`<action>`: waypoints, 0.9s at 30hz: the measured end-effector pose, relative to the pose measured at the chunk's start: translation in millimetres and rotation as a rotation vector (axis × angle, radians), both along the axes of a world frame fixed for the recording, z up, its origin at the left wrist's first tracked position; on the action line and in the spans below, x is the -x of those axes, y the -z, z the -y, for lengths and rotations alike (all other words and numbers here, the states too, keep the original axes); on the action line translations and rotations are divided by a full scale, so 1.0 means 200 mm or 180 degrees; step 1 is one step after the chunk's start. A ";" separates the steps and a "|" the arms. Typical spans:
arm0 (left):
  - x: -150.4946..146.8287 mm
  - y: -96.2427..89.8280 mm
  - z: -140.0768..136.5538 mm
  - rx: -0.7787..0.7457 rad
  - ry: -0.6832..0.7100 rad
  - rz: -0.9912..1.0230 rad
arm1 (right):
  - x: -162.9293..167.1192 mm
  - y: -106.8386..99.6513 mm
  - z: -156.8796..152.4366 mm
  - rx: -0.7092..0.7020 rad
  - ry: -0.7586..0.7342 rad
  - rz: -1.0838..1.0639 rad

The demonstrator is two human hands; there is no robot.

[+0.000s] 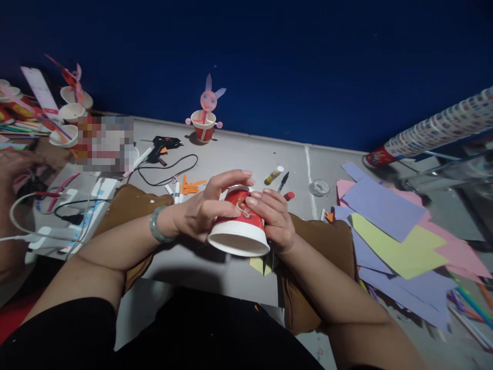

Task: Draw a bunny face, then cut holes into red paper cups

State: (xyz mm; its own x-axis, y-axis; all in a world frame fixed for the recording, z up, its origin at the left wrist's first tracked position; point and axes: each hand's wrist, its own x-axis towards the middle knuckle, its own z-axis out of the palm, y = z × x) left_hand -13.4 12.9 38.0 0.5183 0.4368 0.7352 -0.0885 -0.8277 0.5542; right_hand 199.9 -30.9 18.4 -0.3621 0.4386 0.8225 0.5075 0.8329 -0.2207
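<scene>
A red and white paper cup (pixel 243 209) is tilted in front of me, its open white rim facing me and downward. My left hand (pixel 210 208) curls round its left side, the thumb across the red wall and fingers over the far end. On the right side, the fingers of my right hand (pixel 275 218) press against the printed wall. Below the cup lies a small piece of yellow paper (pixel 262 265), with a dark narrow thing beside it that I cannot make out. Beyond my hands are a glue stick (pixel 274 175), a black pen (pixel 284 181) and orange paper cutouts (pixel 191 185).
A finished rabbit cup (pixel 204 126) stands near the blue wall. A black glue gun (pixel 164 148) with its cord lies left of it. Coloured paper sheets (pixel 385 205) and a long stack of cups (pixel 435 126) are at right. Another person's hand (pixel 19 164) is at far left, near power strips (pixel 92 210).
</scene>
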 end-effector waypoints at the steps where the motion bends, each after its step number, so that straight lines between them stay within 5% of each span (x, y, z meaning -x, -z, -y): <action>1: 0.00 -0.01 -0.01 -0.0326 0.0081 0.0075 | 0.00 0.00 0.00 -0.0041 0.0023 0.0016; 6: 0.02 -0.10 -0.03 -0.0958 0.0257 -0.0119 | 0.01 -0.02 -0.01 -0.0207 0.0105 0.0131; 10: 0.04 -0.13 -0.04 -0.0804 0.0330 -0.0504 | 0.03 -0.05 -0.02 -0.0168 0.0013 0.0054; 15: 0.04 -0.11 -0.06 -0.0550 0.0103 -0.0507 | 0.05 -0.05 -0.07 0.0527 -0.0544 -0.0542; 18: 0.01 -0.08 -0.09 0.0121 -0.0062 -0.0245 | 0.07 -0.02 -0.09 0.0965 -0.0860 -0.1057; 24: -0.02 -0.07 -0.10 0.2543 -0.0163 -0.0187 | 0.10 0.00 -0.10 0.2450 -0.0386 -0.1623; 27: -0.02 -0.09 -0.11 0.2921 -0.0097 -0.0111 | 0.10 -0.01 -0.11 0.2734 -0.0538 -0.1870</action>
